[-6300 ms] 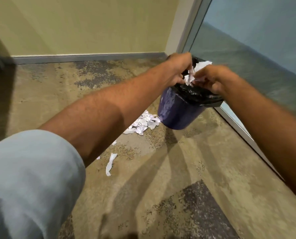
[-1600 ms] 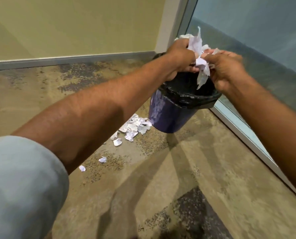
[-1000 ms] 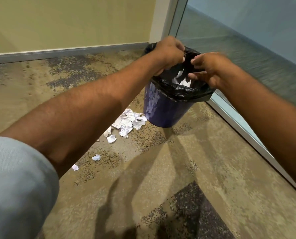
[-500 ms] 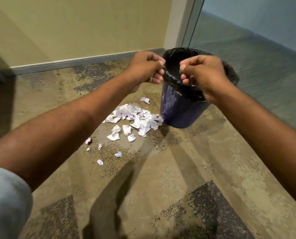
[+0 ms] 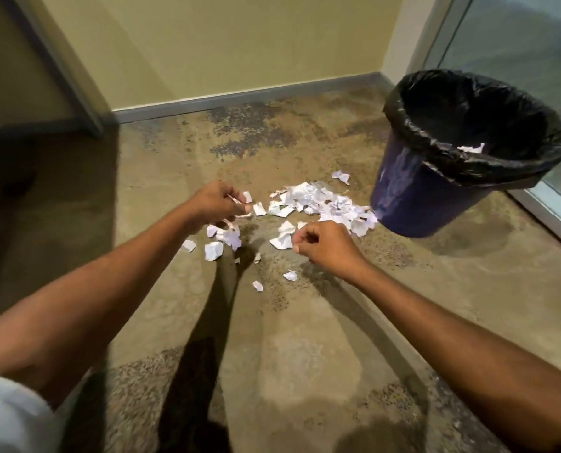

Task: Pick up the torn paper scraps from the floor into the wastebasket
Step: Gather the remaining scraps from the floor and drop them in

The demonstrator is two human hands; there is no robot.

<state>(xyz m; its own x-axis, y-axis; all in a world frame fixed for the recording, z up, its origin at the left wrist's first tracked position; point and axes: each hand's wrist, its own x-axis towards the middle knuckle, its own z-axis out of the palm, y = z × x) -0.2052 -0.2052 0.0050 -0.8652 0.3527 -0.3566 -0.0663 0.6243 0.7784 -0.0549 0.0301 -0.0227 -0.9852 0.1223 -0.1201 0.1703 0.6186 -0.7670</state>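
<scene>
The floor is mottled tan and grey carpet, running back to a yellow wall with a grey baseboard; a glass panel closes the right side. Two long arm shadows stretch across the floor toward the camera.

The wastebasket stands at the right near the glass, dark blue, lined with a black bag folded over its rim. A few white pieces show inside it, low against the near wall.

Both bare forearms reach forward from the lower corners, and a pale sleeve shows at the bottom left.

The scraps lie on the floor in a loose white heap just left of the basket's base, the nearest ones touching or almost touching it. A thinner scatter trails left and toward the camera, with a few small single bits apart from the rest.

The left hand is low over the left end of the scatter, fingers curled and pinching a small scrap. The right hand hovers over the near edge of the heap, fingers curled loosely inward; whether they grip anything cannot be told.
</scene>
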